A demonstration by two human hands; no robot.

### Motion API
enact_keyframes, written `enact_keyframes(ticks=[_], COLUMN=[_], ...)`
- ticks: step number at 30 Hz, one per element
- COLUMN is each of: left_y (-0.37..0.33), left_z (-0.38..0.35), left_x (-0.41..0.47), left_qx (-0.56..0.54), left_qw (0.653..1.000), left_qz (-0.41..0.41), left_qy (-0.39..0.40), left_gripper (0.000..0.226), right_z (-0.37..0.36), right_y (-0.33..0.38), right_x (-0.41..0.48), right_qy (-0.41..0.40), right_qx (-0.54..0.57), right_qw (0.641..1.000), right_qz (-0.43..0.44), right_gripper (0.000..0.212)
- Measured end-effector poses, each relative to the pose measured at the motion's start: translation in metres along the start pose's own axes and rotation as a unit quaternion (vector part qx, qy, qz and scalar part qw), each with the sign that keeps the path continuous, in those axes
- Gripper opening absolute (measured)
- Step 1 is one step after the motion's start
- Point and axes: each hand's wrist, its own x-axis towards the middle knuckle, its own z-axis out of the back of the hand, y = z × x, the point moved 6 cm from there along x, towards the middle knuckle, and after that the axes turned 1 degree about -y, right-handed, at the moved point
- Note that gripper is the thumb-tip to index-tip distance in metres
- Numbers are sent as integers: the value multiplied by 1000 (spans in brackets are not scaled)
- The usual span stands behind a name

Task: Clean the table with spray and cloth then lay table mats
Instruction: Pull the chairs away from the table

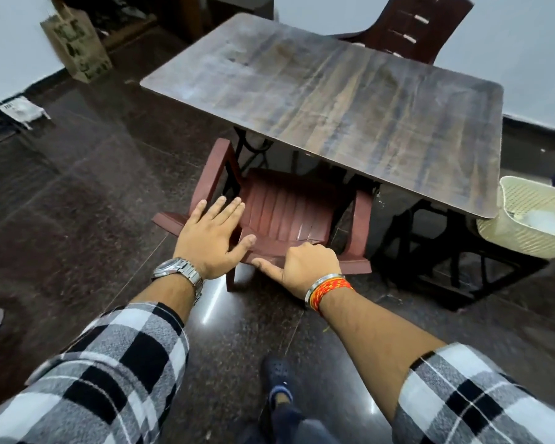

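Note:
A dark wooden table (pixel 350 100) with a streaky top stands ahead of me, nothing lying on it. A reddish-brown plastic chair (pixel 285 206) is tucked under its near edge. My left hand (pixel 210 235), with a metal watch on the wrist, hovers flat with spread fingers over the left part of the chair's backrest. My right hand (pixel 305 265), with a red thread and a bangle at the wrist, curls its fingers over the top of the backrest. No spray, cloth or mats are in view.
A second dark chair (pixel 417 27) stands at the table's far side. A cream perforated basket (pixel 526 216) sits at the right by the table corner. A paper bag (pixel 77 46) leans against the wall at the far left. My shoe (pixel 277 379) is on the glossy dark floor.

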Motion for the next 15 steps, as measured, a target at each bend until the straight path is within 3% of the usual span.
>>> enact_keyframes(ticks=[15], left_y=[42], left_z=[6], left_x=[57], left_qx=[-2], left_qw=[999], left_qz=[-23], left_qy=[24], left_gripper=[96], right_z=[5], right_y=[9], right_x=[59], right_qy=[1], right_qx=[33], right_qw=[999], right_qz=[-34], right_gripper=[80])
